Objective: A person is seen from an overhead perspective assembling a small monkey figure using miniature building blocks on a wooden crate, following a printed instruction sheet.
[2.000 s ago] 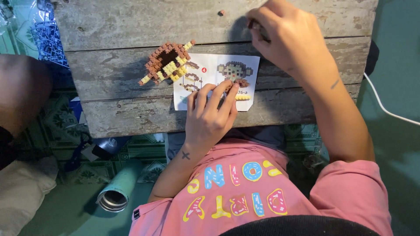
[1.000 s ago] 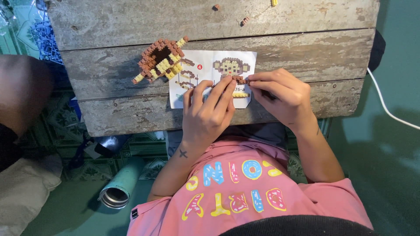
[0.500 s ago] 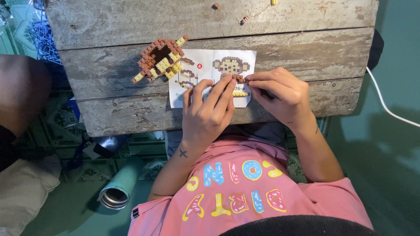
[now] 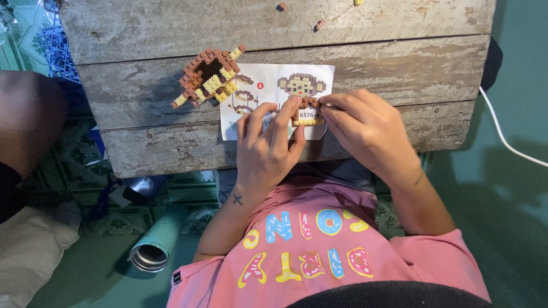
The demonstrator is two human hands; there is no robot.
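Head view: left hand (image 4: 267,149) and right hand (image 4: 365,130) pinch closed on small brick piece (image 4: 308,112); excess pressure could split it, scattering bricks off wooden table (image 4: 399,63).

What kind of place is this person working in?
Probably a home, on the floor at a low table of rough wood planks. Patterned floor tiles, a flask lying on its side and a toy brick model suggest a living space.
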